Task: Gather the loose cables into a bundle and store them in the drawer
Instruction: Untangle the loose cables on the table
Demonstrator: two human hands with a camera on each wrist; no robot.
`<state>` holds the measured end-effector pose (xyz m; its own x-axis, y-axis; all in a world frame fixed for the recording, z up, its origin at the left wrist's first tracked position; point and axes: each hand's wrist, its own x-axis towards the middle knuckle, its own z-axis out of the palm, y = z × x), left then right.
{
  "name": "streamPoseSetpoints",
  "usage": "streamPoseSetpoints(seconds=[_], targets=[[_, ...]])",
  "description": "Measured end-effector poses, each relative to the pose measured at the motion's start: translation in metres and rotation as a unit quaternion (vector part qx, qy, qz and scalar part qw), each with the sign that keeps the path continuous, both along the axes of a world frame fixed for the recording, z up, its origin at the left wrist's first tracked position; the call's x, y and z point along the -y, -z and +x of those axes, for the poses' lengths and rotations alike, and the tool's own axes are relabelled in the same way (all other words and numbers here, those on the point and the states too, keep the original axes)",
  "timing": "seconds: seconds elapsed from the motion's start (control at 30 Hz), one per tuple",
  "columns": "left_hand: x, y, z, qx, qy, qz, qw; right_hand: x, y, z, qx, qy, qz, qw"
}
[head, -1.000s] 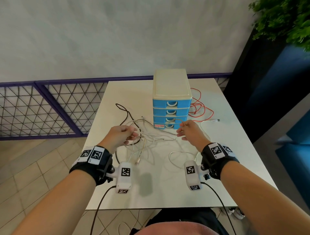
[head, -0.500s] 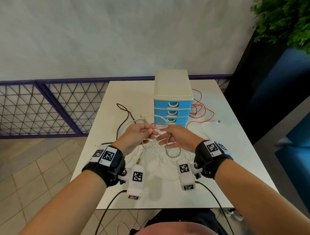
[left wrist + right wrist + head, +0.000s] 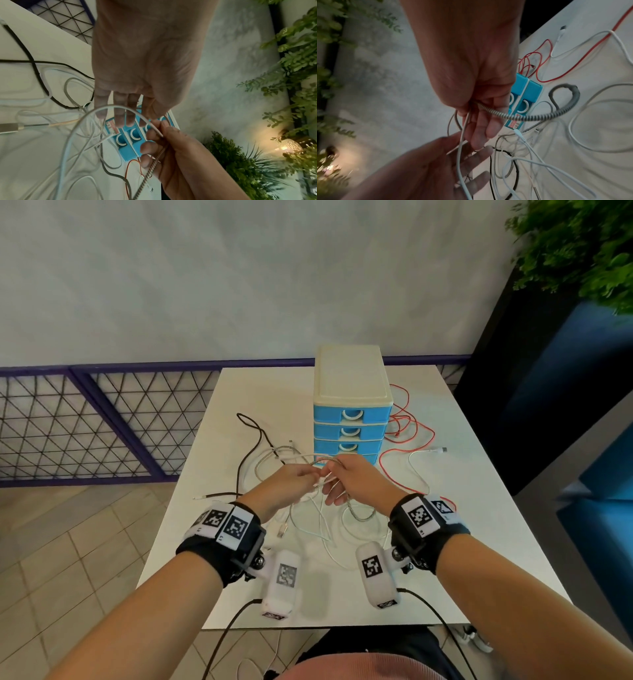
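Observation:
Above the white table (image 3: 486, 546), both hands meet in front of the blue drawer unit (image 3: 352, 378), whose drawers are closed. My right hand (image 3: 342, 484) grips a loop of the braided grey cable (image 3: 352, 508) together with a white cable (image 3: 322, 529), as the right wrist view shows (image 3: 477, 119). My left hand (image 3: 315, 477) is beside it with its fingers (image 3: 120, 119) nearly straight. The white cable (image 3: 120, 106) arches across them and over the palm (image 3: 462, 162). The rest of the tangle hangs down onto the table.
A black cable (image 3: 255, 426) trails to the left of the drawer unit. A red cable (image 3: 411, 433) lies coiled to its right, with another white cable (image 3: 414, 460) and its plug. A purple mesh railing (image 3: 102, 419) stands left of the table, and a dark planter (image 3: 548, 371) stands right.
The hands came together from either side of the tangle and lifted cable loops off the table. The left hand's fingers have since straightened, while the right hand keeps the loops.

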<state>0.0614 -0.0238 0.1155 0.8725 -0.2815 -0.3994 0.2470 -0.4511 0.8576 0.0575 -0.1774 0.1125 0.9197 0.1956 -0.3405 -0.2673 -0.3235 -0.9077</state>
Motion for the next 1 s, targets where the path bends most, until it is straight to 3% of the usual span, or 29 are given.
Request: streamPoseSetpoints(seconds=[0.13, 0.27, 0.33, 0.4, 0.47, 0.57, 0.73, 0.83, 1.0], targets=[[0.006, -0.002, 0.004, -0.052, -0.049, -0.127, 0.989, -0.009, -0.002, -0.006, 0.003, -0.048, -0.073, 0.996], [0.009, -0.007, 0.013, -0.104, -0.149, -0.312, 0.933, -0.011, -0.006, -0.009, -0.001, -0.105, -0.114, 0.988], [0.013, -0.011, 0.012, -0.086, -0.167, -0.35, 0.918, -0.008, -0.01, -0.009, 0.016, -0.132, -0.128, 0.983], [0.017, -0.012, 0.012, -0.042, -0.188, -0.332, 0.923, -0.002, -0.014, -0.004, 0.045, -0.13, -0.139, 0.981], [0.018, -0.012, 0.013, -0.001, -0.196, -0.316, 0.928, 0.006, -0.015, 0.001, 0.057, -0.068, -0.113, 0.99], [0.016, -0.016, 0.014, 0.048, -0.161, -0.278, 0.946, 0.011, -0.022, 0.004, 0.086, -0.037, -0.076, 0.993], [0.022, -0.029, 0.004, 0.103, -0.058, -0.202, 0.972, -0.003, -0.037, 0.004, 0.053, 0.002, 0.147, 0.988], [0.03, -0.035, -0.005, 0.163, 0.001, -0.106, 0.981, -0.009, -0.039, 0.002, 0.105, -0.006, 0.097, 0.99], [0.032, -0.026, 0.002, 0.172, 0.065, -0.063, 0.981, -0.01, -0.032, 0.005, 0.139, 0.026, 0.039, 0.989]])
